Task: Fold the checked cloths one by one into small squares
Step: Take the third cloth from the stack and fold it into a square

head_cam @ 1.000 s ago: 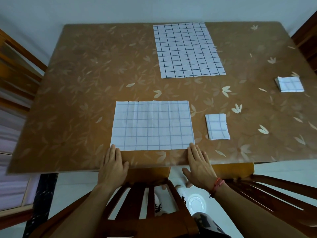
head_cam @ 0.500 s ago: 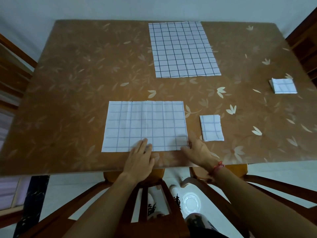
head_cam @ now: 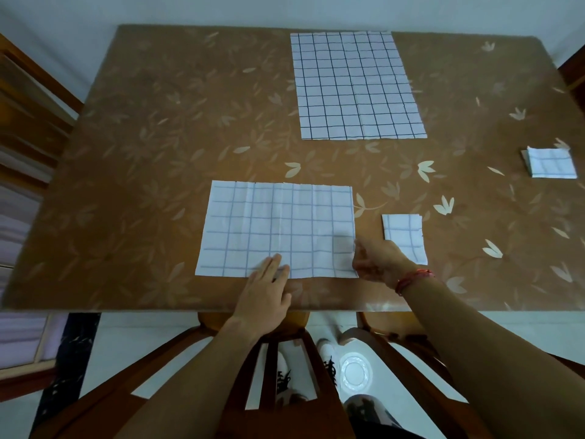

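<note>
Brown floral-patterned table (head_cam: 158, 153) fills the head view, with a pale wall behind it and a wooden chair (head_cam: 275, 359) pushed under the near edge.

A half-folded cloth (head_cam: 278, 226) lies flat near the front edge of the table, long side toward the person. The left hand (head_cam: 264, 296) reaches in from below. Its fingers are straight and close together, pressed flat on the cloth's near edge about midway along. The right hand (head_cam: 376, 261), with a red bracelet (head_cam: 414, 277) at the wrist, sits at the cloth's right edge just above the near corner. Seen from the back, its fingers are curled and pinch that edge, which looks slightly lifted and blurred.

A small folded square (head_cam: 403, 236) lies just right of that hand. A folded stack (head_cam: 550, 166) sits near the table's right edge, and a larger open cloth (head_cam: 354, 87) lies flat at the far side.

A second ago both hands lay flat at the two near corners of the cloth. Since then the left hand has slid from the left corner to the middle, and the right hand has closed on the right edge.
</note>
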`<state>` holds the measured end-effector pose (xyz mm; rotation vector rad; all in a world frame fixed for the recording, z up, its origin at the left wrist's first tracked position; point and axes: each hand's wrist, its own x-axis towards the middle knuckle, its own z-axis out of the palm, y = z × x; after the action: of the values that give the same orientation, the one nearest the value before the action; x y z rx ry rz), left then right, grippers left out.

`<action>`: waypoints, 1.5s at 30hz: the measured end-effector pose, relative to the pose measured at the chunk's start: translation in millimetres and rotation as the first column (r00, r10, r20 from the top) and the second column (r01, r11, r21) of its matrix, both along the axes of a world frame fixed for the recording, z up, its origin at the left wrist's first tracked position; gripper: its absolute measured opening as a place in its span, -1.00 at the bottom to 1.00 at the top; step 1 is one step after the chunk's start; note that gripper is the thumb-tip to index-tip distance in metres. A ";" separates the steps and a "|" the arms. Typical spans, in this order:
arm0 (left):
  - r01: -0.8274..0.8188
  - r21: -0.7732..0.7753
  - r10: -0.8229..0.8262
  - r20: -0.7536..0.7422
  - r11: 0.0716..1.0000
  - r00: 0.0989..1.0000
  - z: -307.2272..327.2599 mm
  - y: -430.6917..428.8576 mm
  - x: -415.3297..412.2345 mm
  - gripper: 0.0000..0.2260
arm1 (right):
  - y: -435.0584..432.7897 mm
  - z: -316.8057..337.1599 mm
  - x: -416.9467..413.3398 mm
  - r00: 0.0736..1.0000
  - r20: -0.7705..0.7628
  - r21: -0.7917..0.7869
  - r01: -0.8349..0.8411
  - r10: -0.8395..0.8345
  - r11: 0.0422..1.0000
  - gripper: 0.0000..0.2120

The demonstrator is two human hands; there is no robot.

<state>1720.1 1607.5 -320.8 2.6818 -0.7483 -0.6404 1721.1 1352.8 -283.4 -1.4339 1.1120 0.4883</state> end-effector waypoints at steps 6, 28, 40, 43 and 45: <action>0.005 -0.018 -0.005 0.006 1.000 1.000 1.0 1.7 0.9 -0.49 | 6.1 -4.3 11.9 0.998 0.013 -0.033 -0.062 0.063 0.997 -0.71; -0.009 0.089 0.002 0.078 0.996 0.997 6.7 -30.9 1.8 -0.28 | 19.9 22.4 -32.2 0.988 0.143 0.302 -0.091 0.050 0.949 -0.69; -0.043 -0.047 0.042 -0.006 0.998 0.999 -0.8 -15.1 1.6 -0.48 | 24.7 32.0 -45.0 0.933 0.323 0.384 -0.282 0.158 0.879 -0.48; -0.024 -0.099 0.016 -0.082 0.995 0.997 1.2 -4.5 0.9 -0.48 | 17.3 27.7 -47.8 0.905 0.349 0.198 -0.327 0.245 0.924 -0.40; -0.018 -0.139 0.001 -0.120 0.990 0.993 0.2 6.2 1.8 -0.47 | 10.1 22.0 -50.0 0.909 0.320 -0.028 -0.271 0.266 0.962 -0.46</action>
<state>1721.9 1613.7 -320.6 2.4939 -0.7202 -0.7122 1671.1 1363.0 -261.4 -1.5946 0.6509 0.4346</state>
